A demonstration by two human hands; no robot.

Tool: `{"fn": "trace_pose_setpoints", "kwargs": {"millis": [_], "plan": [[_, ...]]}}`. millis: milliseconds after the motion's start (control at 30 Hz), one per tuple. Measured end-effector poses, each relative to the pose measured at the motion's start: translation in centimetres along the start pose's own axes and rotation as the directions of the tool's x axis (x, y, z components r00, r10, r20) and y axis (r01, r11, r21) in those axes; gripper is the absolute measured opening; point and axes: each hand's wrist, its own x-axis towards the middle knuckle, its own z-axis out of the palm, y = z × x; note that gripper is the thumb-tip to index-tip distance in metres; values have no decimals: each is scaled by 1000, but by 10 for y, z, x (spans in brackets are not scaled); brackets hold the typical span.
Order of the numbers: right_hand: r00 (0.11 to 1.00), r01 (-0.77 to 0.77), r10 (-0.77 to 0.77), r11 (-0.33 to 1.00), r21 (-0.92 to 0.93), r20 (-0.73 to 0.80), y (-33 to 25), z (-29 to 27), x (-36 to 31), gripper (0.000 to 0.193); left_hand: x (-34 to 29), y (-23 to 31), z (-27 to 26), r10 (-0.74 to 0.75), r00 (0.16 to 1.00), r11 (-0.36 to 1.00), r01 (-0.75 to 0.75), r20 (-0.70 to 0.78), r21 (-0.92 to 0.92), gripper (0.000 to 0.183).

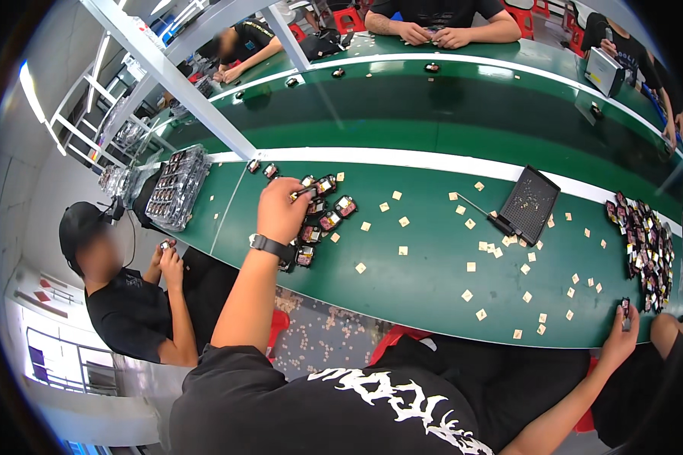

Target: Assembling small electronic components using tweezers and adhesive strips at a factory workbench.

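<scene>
My left hand, with a dark watch on its wrist, is over a loose cluster of small black modules on the left part of the green bench. Its fingers are pinched on one small black module at the cluster's far side. At the right, by the bench's near edge, my right hand holds up another small black module between thumb and fingers. Just beyond that hand lies a dense pile of similar modules with pinkish and yellow patches.
Small pale square pieces are scattered over the green bench. A black mesh tray and a thin rod lie toward the far side. Plastic-wrapped trays stand left, near a metal post. A seated co-worker is at left; others sit across.
</scene>
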Motion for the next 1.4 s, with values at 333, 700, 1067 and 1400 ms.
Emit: {"fn": "trace_pose_setpoints", "kwargs": {"millis": [333, 700, 1067, 1400], "plan": [[977, 213, -208, 968, 134, -50, -34, -14, -40, 33, 18, 18, 11, -82, 990, 917, 119, -111, 381, 36], [817, 455, -566, 751, 479, 112, -184, 9, -119, 38, -33, 244, 120, 614, 712, 398, 93, 340, -913, 14], [774, 506, -614, 747, 432, 156, -212, 33, -112, 36, -35, 223, 154, 552, 594, 138, 627, 585, -767, 11], [660, 629, -744, 624, 463, 107, -233, 77, -114, 40, -32, 222, 144, 642, 220, 230, 859, 734, -458, 43]]}}
